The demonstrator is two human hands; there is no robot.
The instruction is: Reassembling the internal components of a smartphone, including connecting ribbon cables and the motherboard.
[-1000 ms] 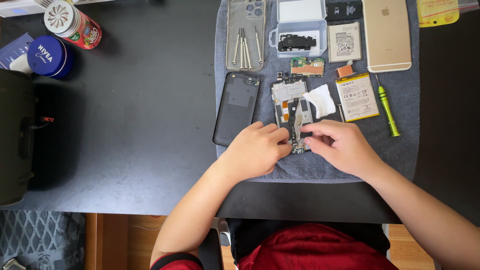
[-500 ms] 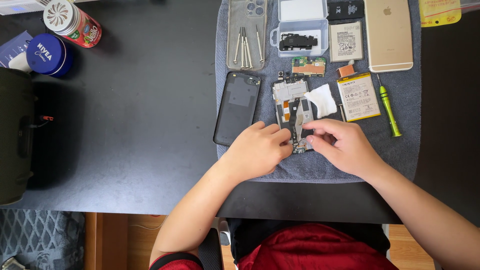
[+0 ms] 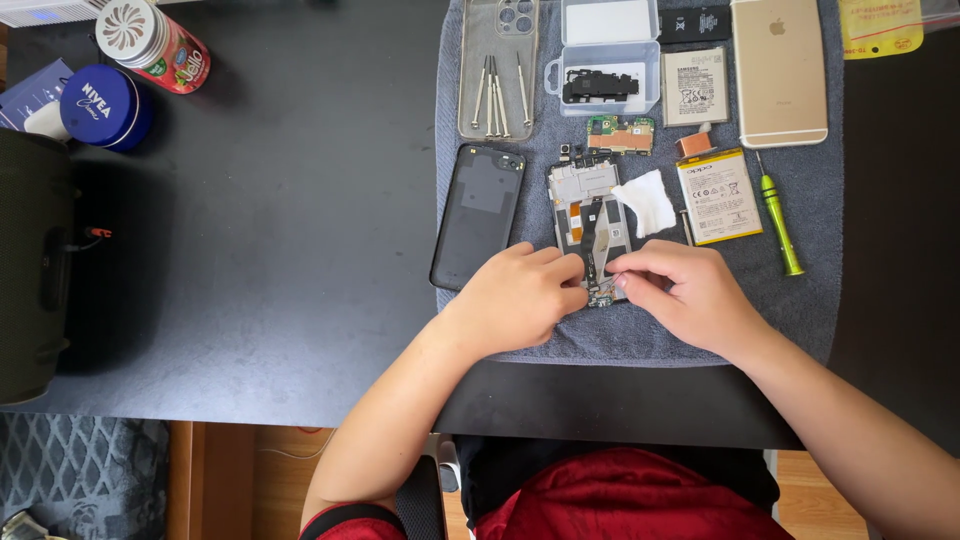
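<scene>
An opened phone frame (image 3: pixel 590 195) lies on a grey towel (image 3: pixel 820 300) on the black desk. My left hand (image 3: pixel 520 295) rests on the frame's lower left corner, fingers curled and pressing it. My right hand (image 3: pixel 680 290) pinches at the frame's lower end, fingertips meeting beside a small green board there. Whether something tiny sits between those fingertips is hidden. A white wipe (image 3: pixel 645 200) lies on the frame's right side.
A black back cover (image 3: pixel 478 215), clear case with several screwdriver bits (image 3: pixel 497 70), plastic parts box (image 3: pixel 608 55), two batteries (image 3: pixel 718 195), gold phone (image 3: pixel 778 70) and green screwdriver (image 3: pixel 778 222) lie on the towel. A can (image 3: pixel 150 45), blue tin (image 3: pixel 102 105) and dark bag (image 3: pixel 30 265) sit left.
Both hands stay on the frame's lower end; the fingertips shift only slightly.
</scene>
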